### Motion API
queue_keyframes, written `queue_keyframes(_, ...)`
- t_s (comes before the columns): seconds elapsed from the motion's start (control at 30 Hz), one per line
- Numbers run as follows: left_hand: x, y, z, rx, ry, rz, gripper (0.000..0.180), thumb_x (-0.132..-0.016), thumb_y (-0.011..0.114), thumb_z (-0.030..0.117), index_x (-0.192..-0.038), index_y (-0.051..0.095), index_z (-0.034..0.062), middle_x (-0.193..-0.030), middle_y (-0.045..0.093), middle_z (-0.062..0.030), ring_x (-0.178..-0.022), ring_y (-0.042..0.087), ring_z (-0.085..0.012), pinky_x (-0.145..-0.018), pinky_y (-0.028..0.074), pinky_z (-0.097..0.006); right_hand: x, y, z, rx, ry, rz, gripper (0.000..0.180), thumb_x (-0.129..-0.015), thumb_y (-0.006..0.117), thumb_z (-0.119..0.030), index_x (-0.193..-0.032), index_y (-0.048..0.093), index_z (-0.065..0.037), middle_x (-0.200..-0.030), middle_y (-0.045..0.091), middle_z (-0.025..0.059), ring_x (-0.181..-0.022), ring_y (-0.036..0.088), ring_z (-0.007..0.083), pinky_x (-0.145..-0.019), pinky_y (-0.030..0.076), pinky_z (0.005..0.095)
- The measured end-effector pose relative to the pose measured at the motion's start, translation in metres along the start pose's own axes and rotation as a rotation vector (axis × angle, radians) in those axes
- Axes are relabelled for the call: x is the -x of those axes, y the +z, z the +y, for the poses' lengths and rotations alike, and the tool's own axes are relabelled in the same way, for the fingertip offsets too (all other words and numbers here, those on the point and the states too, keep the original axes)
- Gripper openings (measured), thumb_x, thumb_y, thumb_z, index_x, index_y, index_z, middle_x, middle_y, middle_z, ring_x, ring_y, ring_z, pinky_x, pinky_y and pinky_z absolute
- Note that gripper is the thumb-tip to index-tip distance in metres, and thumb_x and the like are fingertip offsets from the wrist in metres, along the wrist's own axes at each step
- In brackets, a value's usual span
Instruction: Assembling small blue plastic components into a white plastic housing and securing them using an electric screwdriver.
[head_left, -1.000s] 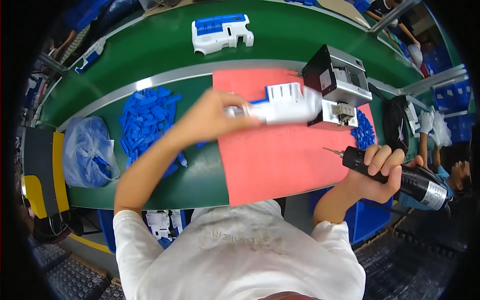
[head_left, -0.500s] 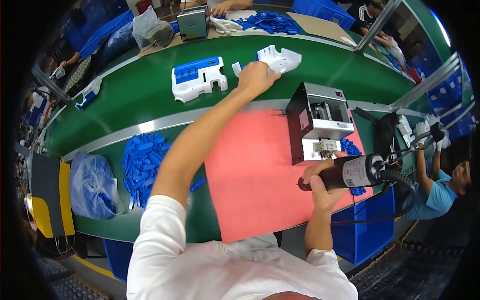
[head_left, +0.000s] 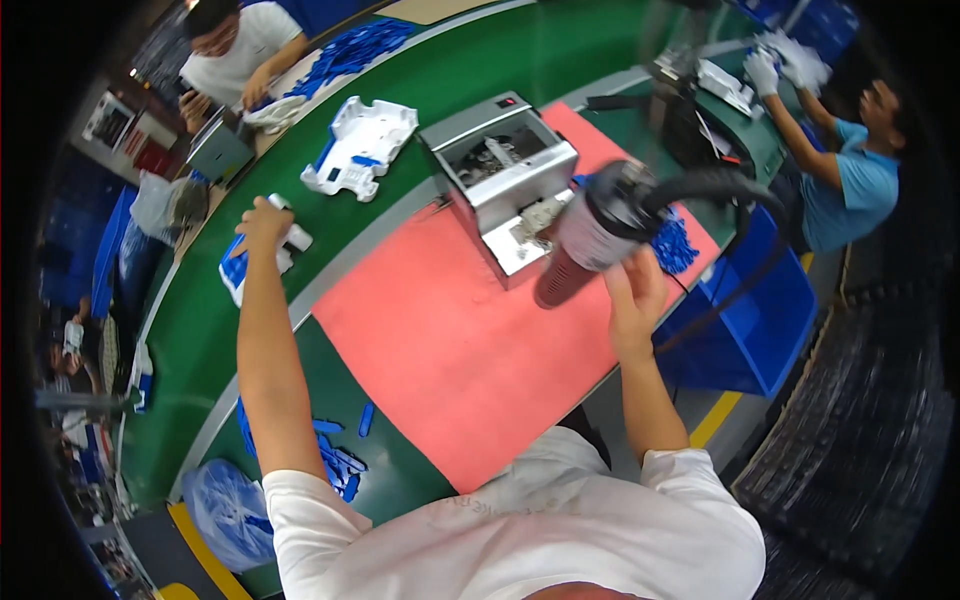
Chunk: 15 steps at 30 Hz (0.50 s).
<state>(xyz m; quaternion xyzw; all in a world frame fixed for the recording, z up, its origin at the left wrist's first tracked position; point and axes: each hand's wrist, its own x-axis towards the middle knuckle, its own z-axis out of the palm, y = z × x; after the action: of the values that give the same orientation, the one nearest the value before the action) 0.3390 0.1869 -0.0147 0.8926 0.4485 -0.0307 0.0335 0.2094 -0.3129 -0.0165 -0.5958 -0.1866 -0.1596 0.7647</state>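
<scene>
Left hand: my left hand point(head_left: 262, 224) is stretched far out to the green conveyor belt point(head_left: 440, 80), fingers curled down onto a white and blue plastic part point(head_left: 262, 262) lying near the belt's near edge. I cannot tell whether I have it gripped or am only touching it.
Right hand: my right hand point(head_left: 632, 292) is raised above the right side of the red mat point(head_left: 450, 340), closed around the lower body of the electric screwdriver point(head_left: 590, 232), whose black hose point(head_left: 730, 200) loops off to the right.
Arm pose: left arm almost fully straight, reaching forward and leftward across the surface; right arm bent at the elbow, forearm upright, the tool held tilted with its tip toward the mat.
Where the part lies: on the belt, left of a larger white housing point(head_left: 360, 148), well apart from the mat.
Nearby: a metal box fixture point(head_left: 500, 170) stands at the far edge of the mat, just beside the screwdriver; loose blue clips point(head_left: 335, 455) lie on the near left of the surface.
Risk, as I judge it: with my arm at full stretch my hold is weak, so the part could slip off my fingers.
Second risk: the tool hangs close to the fixture, and the hose could snag or swing the tip into it.
Others: a person in blue works at the far right.
</scene>
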Motion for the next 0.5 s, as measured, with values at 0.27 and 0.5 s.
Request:
queue_keyframes(0.27, -0.071, -0.11, -0.148, 0.444, 0.383, -0.199, 0.067, -0.066, 0.047, -0.002, -0.132, 0.053, 0.0088, -0.087, 0.062, -0.0072, -0.071, 0.059, -0.019, -0.062, 0.049, -0.032, -0.038, -0.063, 0.02, 1.037, -0.05, -0.097, 0.016, -0.081, 0.064, -0.001, -0.098, 0.065, 0.0, -0.084, 0.066, 0.0129, -0.069, 0.065, 0.0247, -0.063, 0.051, 0.0318)
queue_keyframes(0.5, 0.107, -0.079, -0.235, 1.382, 0.294, -0.312, 0.06, -0.07, 0.056, 0.004, -0.129, 0.049, -0.0072, -0.119, 0.059, -0.0152, -0.103, 0.062, -0.0258, -0.095, 0.05, -0.036, -0.057, -0.054, 0.04, 1.301, -0.068, -0.411, 0.023, -0.078, 0.053, 0.003, -0.099, 0.064, 0.004, -0.096, 0.062, 0.0238, -0.088, 0.061, 0.0428, -0.077, 0.05, 0.0485)
